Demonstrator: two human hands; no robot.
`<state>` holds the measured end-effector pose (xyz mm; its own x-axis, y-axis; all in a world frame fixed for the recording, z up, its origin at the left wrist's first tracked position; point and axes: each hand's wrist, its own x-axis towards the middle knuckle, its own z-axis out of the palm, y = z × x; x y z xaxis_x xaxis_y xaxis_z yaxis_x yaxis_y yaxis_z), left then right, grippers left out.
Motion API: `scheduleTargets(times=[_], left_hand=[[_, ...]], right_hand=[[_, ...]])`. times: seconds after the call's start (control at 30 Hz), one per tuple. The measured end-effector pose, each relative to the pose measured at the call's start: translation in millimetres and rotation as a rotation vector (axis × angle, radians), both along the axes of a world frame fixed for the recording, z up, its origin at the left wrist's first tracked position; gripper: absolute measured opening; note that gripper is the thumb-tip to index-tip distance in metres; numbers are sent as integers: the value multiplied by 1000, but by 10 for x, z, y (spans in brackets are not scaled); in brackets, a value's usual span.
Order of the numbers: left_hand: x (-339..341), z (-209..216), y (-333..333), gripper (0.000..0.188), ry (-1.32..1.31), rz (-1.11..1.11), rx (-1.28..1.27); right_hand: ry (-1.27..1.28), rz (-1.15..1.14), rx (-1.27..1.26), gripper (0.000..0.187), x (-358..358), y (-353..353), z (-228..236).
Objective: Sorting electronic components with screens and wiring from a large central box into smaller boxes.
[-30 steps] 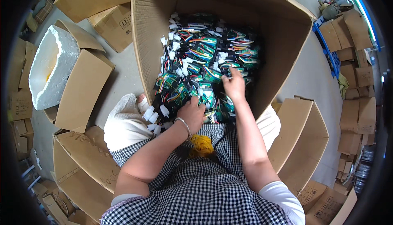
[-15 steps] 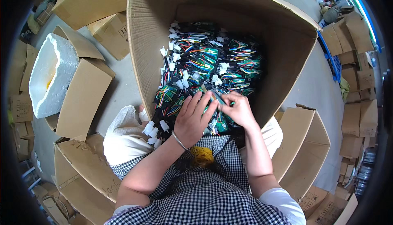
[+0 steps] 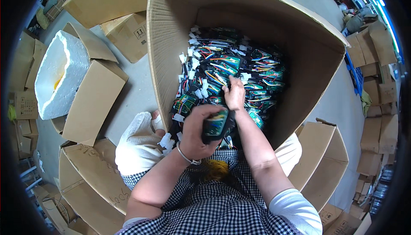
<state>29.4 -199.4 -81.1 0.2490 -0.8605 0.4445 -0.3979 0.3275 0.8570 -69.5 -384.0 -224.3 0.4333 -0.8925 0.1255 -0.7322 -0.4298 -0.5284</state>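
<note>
Big carton: the landmark, a tall brown box with its mouth toward the person, its lower part filled with boards
Boards: green circuit boards packed in rough rows inside the big carton, with coloured wires between them and white connectors gathered mostly along its left side
Held board: a green board with a dark surround, raised over the near end of the big carton, slightly blurred; whether it is one piece or several stacked, I cannot tell
Left hand: curled round the held board, thumb and fingers gripping its edges, above the near end of the big carton
Right hand: reaching into the middle of the big carton, fingers bent down among boards and wires; whether the tips pinch anything, I cannot tell
Left of the big carton: a white foam box beside a brown flap
Right of the big carton: a smaller carton, near the person's knee
Near side of the big carton: a yellow bundle lying against the checked apron
Good grip: best, I judge, to hold the board by its edges, since squeezing the face could stress the parts and solder
Good reach: the right hand would do well to take a board by its body and ease it up, as tugging on wires or connectors may snag neighbours in the big carton
</note>
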Motion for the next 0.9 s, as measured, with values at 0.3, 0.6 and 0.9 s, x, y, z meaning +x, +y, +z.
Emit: scheduleTargets(times=[0.3, 0.6, 0.9], left_hand=[[226, 402, 36, 39, 749, 164, 65], [-279, 65, 143, 81, 1132, -737, 458], [-401, 97, 174, 36, 824, -926, 673]], right_hand=[[-339, 120, -324, 27, -887, 336, 1600], [-37, 835, 14, 26, -1025, 1060, 2758], [-248, 491, 66, 41, -1261, 1209, 2180]])
